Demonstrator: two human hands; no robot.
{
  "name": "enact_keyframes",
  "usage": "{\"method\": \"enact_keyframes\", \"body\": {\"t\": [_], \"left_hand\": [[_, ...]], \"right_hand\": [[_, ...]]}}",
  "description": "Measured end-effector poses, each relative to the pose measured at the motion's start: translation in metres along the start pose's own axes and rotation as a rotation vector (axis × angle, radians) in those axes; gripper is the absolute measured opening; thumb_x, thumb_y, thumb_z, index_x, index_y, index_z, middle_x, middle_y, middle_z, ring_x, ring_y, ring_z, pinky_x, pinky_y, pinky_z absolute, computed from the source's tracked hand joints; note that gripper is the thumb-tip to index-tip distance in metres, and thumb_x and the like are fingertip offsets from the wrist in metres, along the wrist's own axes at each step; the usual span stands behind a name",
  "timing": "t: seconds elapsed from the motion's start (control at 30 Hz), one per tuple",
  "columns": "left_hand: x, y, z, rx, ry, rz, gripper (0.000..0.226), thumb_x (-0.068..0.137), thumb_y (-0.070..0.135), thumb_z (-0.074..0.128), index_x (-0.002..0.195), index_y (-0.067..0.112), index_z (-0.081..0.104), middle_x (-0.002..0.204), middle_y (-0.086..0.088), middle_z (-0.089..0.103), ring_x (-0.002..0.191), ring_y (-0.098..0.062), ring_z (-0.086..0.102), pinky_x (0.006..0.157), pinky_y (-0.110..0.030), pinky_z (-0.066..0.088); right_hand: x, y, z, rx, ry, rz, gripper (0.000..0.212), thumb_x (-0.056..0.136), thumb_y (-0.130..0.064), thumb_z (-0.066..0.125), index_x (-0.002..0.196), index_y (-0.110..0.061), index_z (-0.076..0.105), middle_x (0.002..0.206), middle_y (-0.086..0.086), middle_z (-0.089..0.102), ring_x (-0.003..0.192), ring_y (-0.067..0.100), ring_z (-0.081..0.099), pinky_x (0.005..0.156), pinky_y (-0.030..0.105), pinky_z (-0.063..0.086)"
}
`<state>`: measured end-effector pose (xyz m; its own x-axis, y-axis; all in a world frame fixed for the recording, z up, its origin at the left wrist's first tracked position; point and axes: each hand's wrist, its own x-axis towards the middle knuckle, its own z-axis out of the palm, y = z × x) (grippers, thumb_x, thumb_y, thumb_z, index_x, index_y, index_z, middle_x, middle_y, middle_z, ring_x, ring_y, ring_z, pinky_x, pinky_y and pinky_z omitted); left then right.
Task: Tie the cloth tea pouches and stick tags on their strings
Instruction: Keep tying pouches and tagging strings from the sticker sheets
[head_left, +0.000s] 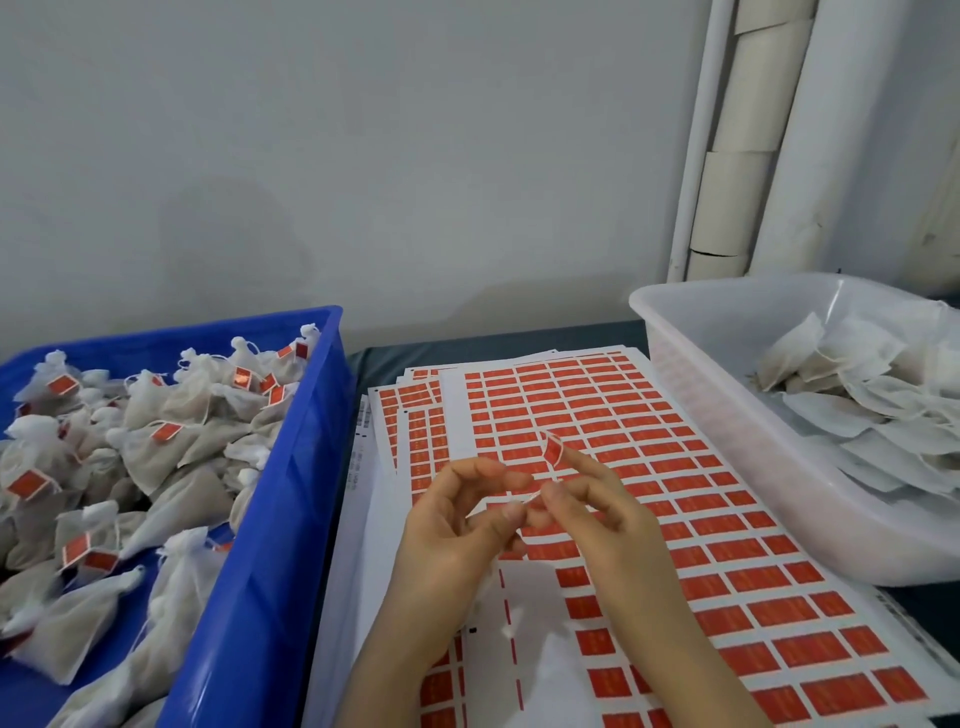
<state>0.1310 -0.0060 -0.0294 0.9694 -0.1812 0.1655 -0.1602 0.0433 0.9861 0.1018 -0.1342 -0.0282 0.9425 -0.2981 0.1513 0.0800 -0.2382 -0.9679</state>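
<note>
the left hand (457, 525) and the right hand (602, 519) meet fingertip to fingertip just above the sticker sheets, both with fingers curled. the left thumb and forefinger pinch one end of a thin white string (530, 499), and the right thumb and curled fingers close on its other end, so the short string runs between the two hands. a small red rectangular sticker tag (552, 448) stands up from the tip of the right forefinger, just above the string; whether it is pinched or only stuck there cannot be told. the pouch this string belongs to is hidden behind the left palm. under the hands lies a fanned stack of white backing sheets printed with rows of red stickers (623, 415), some rows near the wrists already peeled bare. to the left, touching the sheets, a blue plastic crate (291, 467) holds a heap of tied white cloth pouches with red tags (171, 431). to the right, a translucent white plastic tub (727, 415) holds flat untied white pouches (857, 395). all rest on a dark tabletop (498, 338) against a pale wall (363, 156).
</note>
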Motion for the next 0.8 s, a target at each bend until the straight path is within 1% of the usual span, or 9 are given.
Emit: {"method": "enact_keyframes", "body": {"t": [0.07,0.1,0.17,0.27,0.37,0.47,0.53,0.67,0.8], "left_hand": [[-0.0003,0.0003,0.0009,0.007,-0.007,0.0,0.021,0.082,0.007,0.067,0.099,0.019,0.061,0.094,0.011,0.072,0.076,-0.018,0.073,0.059,-0.018,0.054],[-0.0005,0.0008,0.0013,0.006,-0.005,0.001,0.022,0.08,0.011,0.068,0.099,0.02,0.061,0.094,0.011,0.072,0.076,-0.018,0.073,0.059,-0.018,0.054],[-0.0013,0.0019,0.0018,-0.001,0.007,-0.004,0.031,0.071,0.021,0.07,0.101,0.022,0.06,0.094,0.013,0.072,0.078,-0.017,0.073,0.06,-0.019,0.054],[-0.002,0.0034,0.0019,-0.021,0.006,-0.04,0.047,0.064,0.027,0.069,0.109,0.029,0.057,0.1,0.016,0.072,0.085,-0.016,0.073,0.063,-0.022,0.057],[-0.0029,0.0049,0.0028,0.012,-0.023,-0.052,0.048,0.07,0.023,0.071,0.115,0.031,0.054,0.103,0.021,0.07,0.086,-0.013,0.072,0.061,-0.022,0.056],[-0.0027,0.004,0.0024,0.031,-0.044,-0.083,0.042,0.081,0.011,0.069,0.115,0.031,0.054,0.1,0.022,0.07,0.082,-0.014,0.073,0.059,-0.019,0.055],[-0.0031,0.0048,0.0022,0.023,-0.086,-0.12,0.041,0.084,0.008,0.066,0.115,0.031,0.053,0.099,0.017,0.072,0.08,-0.018,0.073,0.06,-0.019,0.054],[-0.0048,0.0068,0.0029,0.014,-0.163,-0.157,0.035,0.084,0.01,0.063,0.113,0.028,0.057,0.095,0.003,0.075,0.079,-0.02,0.073,0.06,-0.02,0.054],[-0.0078,0.0086,0.0035,-0.011,-0.22,-0.172,0.029,0.079,0.031,0.06,0.103,0.019,0.069,0.094,-0.005,0.075,0.079,-0.027,0.073,0.057,-0.023,0.054]], "right_hand": [[0.0006,0.0009,-0.0002,0.0,0.009,-0.007,0.014,0.079,-0.05,0.058,0.067,-0.05,0.065,0.108,-0.045,0.038,0.12,0.003,0.041,0.099,0.032,0.031],[0.0005,0.0008,0.0001,0.003,0.006,-0.004,0.013,0.075,-0.056,0.055,0.068,-0.052,0.064,0.108,-0.045,0.038,0.12,0.003,0.041,0.097,0.03,0.032],[0.0001,0.0008,0.0008,0.009,-0.009,-0.005,0.029,0.061,-0.07,0.048,0.068,-0.048,0.066,0.11,-0.045,0.039,0.12,0.001,0.04,0.095,0.026,0.033],[0.0006,0.0038,0.0006,0.058,-0.034,0.004,0.04,0.055,-0.07,0.048,0.069,-0.04,0.07,0.112,-0.045,0.041,0.116,-0.003,0.041,0.084,0.014,0.031],[0.0016,0.005,-0.0001,0.099,-0.012,0.025,0.037,0.054,-0.067,0.051,0.068,-0.039,0.07,0.114,-0.041,0.044,0.114,-0.002,0.043,0.091,0.022,0.031],[0.0022,0.0053,0.0001,0.1,0.037,0.028,0.032,0.059,-0.061,0.055,0.067,-0.033,0.068,0.111,-0.039,0.046,0.103,-0.006,0.047,0.078,0.013,0.032],[0.0021,0.0048,-0.0013,0.108,0.067,0.026,0.023,0.066,-0.057,0.057,0.068,-0.037,0.068,0.108,-0.04,0.045,0.095,-0.011,0.047,0.07,0.01,0.031],[0.0013,0.0013,-0.0043,0.108,0.083,0.027,0.019,0.058,-0.064,0.05,0.069,-0.057,0.063,0.108,-0.038,0.047,0.097,-0.007,0.047,0.072,0.012,0.031],[0.0017,0.0045,-0.0013,0.037,0.075,-0.014,0.03,0.061,-0.065,0.05,0.071,-0.042,0.066,0.111,-0.042,0.045,0.11,0.002,0.05,0.08,0.019,0.043]]}}
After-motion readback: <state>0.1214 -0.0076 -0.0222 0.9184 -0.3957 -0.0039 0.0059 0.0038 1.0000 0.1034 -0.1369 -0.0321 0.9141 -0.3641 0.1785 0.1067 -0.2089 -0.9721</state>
